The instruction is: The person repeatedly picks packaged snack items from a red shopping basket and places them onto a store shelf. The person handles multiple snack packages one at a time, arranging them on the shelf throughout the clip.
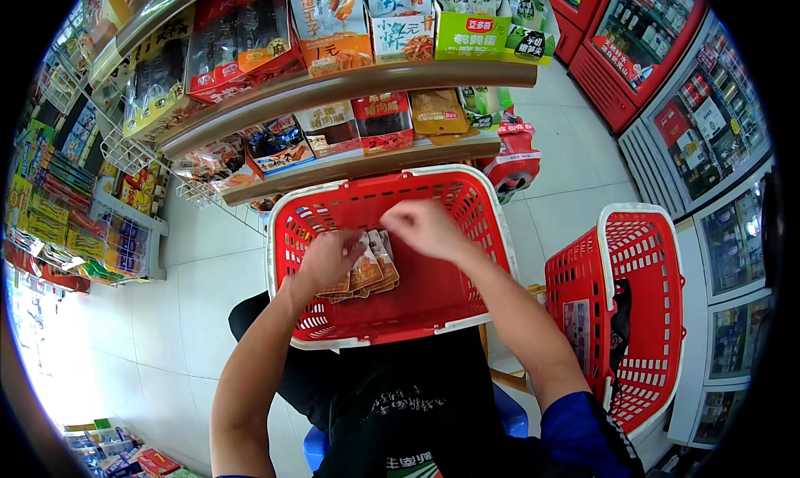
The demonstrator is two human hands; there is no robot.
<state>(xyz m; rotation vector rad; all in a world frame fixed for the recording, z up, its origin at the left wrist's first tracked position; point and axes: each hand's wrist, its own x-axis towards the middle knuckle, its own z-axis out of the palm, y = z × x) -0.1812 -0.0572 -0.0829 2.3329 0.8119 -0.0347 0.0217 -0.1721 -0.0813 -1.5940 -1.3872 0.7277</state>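
A red plastic shopping basket with white handles rests on my lap. Inside it, towards the left, lies a small overlapping stack of snack packets in white and orange-brown. My left hand is over the left side of these packets, its fingers blurred and partly covering them; whether it grips one is unclear. To the right and above the stack, my right hand is held over the basket with curled fingers. It is blurred by motion, and I see no packet clearly in it.
A tiered snack shelf with open display boxes stands just beyond the basket. On my right is a second red basket with a dark item in it. Drinks coolers line the right side. A wire rack of goods is at left.
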